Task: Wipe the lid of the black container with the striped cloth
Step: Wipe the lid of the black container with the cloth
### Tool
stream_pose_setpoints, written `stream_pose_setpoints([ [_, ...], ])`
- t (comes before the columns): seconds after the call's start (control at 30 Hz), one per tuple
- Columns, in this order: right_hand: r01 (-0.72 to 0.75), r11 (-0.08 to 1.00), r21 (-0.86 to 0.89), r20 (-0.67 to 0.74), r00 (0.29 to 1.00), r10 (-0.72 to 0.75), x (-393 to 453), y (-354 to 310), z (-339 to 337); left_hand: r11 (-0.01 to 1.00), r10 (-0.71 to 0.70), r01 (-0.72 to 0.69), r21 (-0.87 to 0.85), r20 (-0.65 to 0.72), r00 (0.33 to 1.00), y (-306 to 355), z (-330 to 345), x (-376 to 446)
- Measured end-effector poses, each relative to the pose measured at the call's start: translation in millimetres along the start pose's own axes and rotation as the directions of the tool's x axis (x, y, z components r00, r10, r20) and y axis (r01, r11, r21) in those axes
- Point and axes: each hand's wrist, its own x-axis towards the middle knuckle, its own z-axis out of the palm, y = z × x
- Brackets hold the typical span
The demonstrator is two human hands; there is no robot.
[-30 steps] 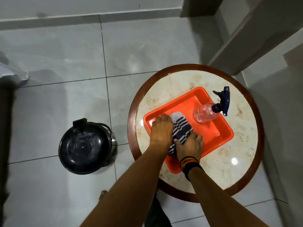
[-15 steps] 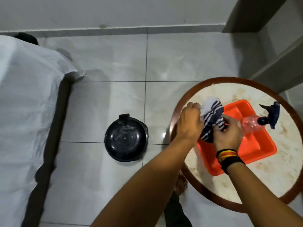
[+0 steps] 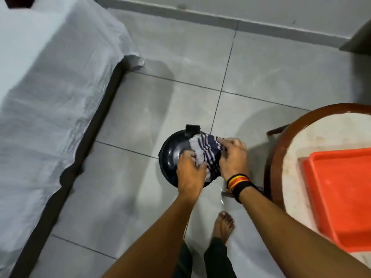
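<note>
A: Two hands are in the head view, both bunched on the striped cloth [image 3: 204, 157]. The left hand [image 3: 190, 173] has its fingers [image 3: 187, 155] curled shut on the cloth's near-left part. The right hand [image 3: 233, 159] pinches the cloth's right side with closed fingers [image 3: 224, 142], and bands in black, yellow and red circle that wrist.

B: Where is the black container?

A: The black container [image 3: 172, 157] stands on the grey tiled floor [image 3: 160, 77], between the bed and the round table, much closer to the table. Its glossy lid [image 3: 174, 147] faces up, with a small black tab at the far rim. The cloth lies over the lid's right half; the left part of the lid is bare and shiny. Whether the cloth presses on the lid or hangs just above it, I cannot tell.

B: What else shows?

A: A bed [image 3: 40, 97] under a wrinkled white sheet fills the floor's left side, its dark base running diagonally. At the right edge, the tabletop [image 3: 321, 147] is pale marble with a brown wooden rim, and an orange tray [image 3: 341, 197] sits on it, cut off by the picture's edge. A bare foot [image 3: 222, 223] stands on the floor near the bottom, just this side of the container, between the two forearms.
</note>
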Motion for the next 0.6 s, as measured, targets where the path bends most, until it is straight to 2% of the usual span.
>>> stream_pose_setpoints([
  [0.13,0.042,0.998,-0.043,0.106,0.994,-0.037,16,23,68,0.999,-0.049,0.05,0.021,-0.032,0.998,-65,20,23],
  [0.23,0.054,0.989,-0.139,0.255,0.967,-0.017,29,44,113,0.963,0.01,-0.004,0.27,-0.023,1.0,-99,23,45],
  [0.3,0.05,0.975,-0.218,0.303,0.953,0.019,25,55,135,0.878,0.026,-0.045,0.477,0.046,0.999,-118,21,59],
  [0.37,0.027,0.973,-0.231,0.294,0.955,0.044,14,63,156,0.809,-0.01,-0.087,0.582,0.162,0.987,-138,22,75],
  [0.47,0.009,0.973,-0.232,0.248,0.967,0.05,3,65,177,0.753,-0.006,-0.189,0.63,0.293,0.956,-156,26,97],
  [0.6,0.039,0.943,-0.33,0.193,0.981,0.027,26,63,204,0.789,0.026,-0.211,0.577,0.311,0.95,-169,36,114],
])
